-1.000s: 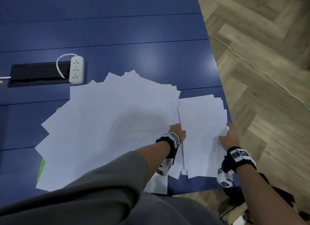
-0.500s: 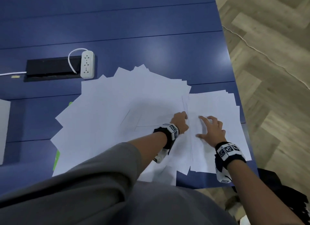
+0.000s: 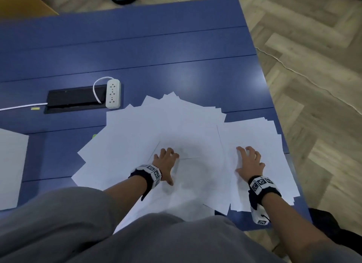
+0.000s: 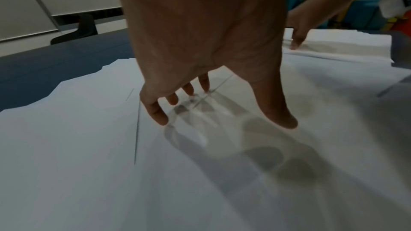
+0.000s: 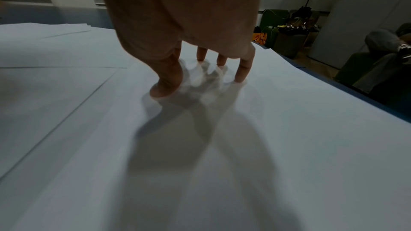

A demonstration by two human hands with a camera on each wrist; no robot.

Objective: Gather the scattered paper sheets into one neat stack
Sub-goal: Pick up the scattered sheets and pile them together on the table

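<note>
Two hands press down with spread fingers: left hand (image 3: 166,161) on the fanned sheets (image 3: 137,145), right hand (image 3: 249,162) on the stack (image 3: 270,145) at the tabletop's (image 3: 176,56) right edge.

No words, brand names or numbers can be read anywhere in these views. The paper sheets (image 3: 156,129) show only blank white faces, and the power strip (image 3: 113,93) on the blue table (image 3: 176,47) carries no legible label. The only markings are black-and-white square code patterns on the band at the left wrist (image 3: 151,172) and on the band at the right wrist (image 3: 261,184), and these are patterns, not letters or digits; a similar patch at the edge of the left wrist view is too blurred to make out.
</note>
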